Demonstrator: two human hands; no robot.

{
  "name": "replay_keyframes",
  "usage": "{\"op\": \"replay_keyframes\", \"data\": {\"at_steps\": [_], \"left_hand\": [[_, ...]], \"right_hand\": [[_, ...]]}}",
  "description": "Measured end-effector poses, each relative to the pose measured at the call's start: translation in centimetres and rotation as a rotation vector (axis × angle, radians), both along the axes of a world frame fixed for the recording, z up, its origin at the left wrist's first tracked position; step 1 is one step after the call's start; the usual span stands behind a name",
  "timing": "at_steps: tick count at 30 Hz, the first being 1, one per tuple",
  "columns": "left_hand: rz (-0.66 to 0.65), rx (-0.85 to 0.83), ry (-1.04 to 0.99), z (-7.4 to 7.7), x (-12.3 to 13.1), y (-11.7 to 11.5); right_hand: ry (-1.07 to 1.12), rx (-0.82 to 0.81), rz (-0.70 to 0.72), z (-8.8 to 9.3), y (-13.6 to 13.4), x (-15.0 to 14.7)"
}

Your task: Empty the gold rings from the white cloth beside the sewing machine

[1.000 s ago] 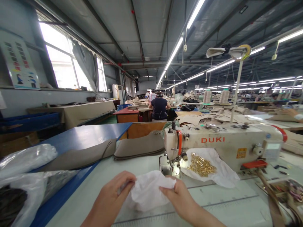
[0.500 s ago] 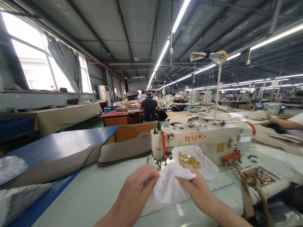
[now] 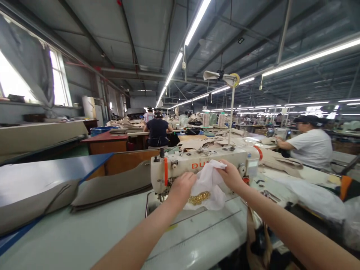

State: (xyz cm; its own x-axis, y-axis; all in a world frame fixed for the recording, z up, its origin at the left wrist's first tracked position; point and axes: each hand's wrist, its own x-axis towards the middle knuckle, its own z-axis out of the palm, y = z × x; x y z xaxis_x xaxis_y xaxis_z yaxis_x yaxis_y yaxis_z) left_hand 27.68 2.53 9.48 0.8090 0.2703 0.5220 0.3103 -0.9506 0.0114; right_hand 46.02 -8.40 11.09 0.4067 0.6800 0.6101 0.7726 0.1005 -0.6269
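Both bare hands reach forward over the pale tabletop [image 3: 98, 228], in front of a white sewing machine [image 3: 185, 157] with red letters partly hidden on its side. The right hand [image 3: 232, 177] has a narrow grip, fingers and thumb pinching the upper corner of a thin white sheet [image 3: 208, 178], which is raised and hangs in folds between the two hands. The left hand [image 3: 181, 189] is curled against the sheet's left edge with its back turned up; its fingertips are hidden, so I cannot tell whether its grip holds the sheet. Just below the raised folds, a heap of small gold metal pieces [image 3: 199, 198] lies on white material, near the machine's needle end; whether that material is the same sheet is unclear. To the left, a stack of grey-brown fabric pieces [image 3: 112, 183] rests along the tabletop's far edge, and a blue tabletop [image 3: 70, 168] lies beyond it. Brown straps [image 3: 251, 230] hang at the right below the machine. Farther right sits a co-worker in a white top [image 3: 312, 148], and another in a dark top [image 3: 158, 131] sits ahead with their back turned
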Motion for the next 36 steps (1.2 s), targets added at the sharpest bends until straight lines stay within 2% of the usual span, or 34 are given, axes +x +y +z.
{"op": "replay_keyframes", "data": {"at_steps": [6,17,22,29,36], "left_hand": [[0.093,0.025,0.109,-1.3,1.8,-0.3],[0.280,-0.165,0.010,-3.8,2.4,0.8],[0.343,-0.286,-0.071,-4.1,2.4,0.4],[0.416,-0.438,-0.161,-4.4,2.5,0.2],[0.393,-0.485,-0.249,-4.8,2.2,0.1]], "right_hand": [[-0.090,0.004,-0.149,-0.1,0.2,0.9],[-0.321,-0.052,-0.180,0.9,0.9,0.2],[-0.456,-0.047,-0.191,2.1,1.5,-0.9],[-0.651,-0.014,-0.137,3.1,1.5,-2.4],[-0.765,0.088,-0.090,3.4,0.7,-3.0]]}}
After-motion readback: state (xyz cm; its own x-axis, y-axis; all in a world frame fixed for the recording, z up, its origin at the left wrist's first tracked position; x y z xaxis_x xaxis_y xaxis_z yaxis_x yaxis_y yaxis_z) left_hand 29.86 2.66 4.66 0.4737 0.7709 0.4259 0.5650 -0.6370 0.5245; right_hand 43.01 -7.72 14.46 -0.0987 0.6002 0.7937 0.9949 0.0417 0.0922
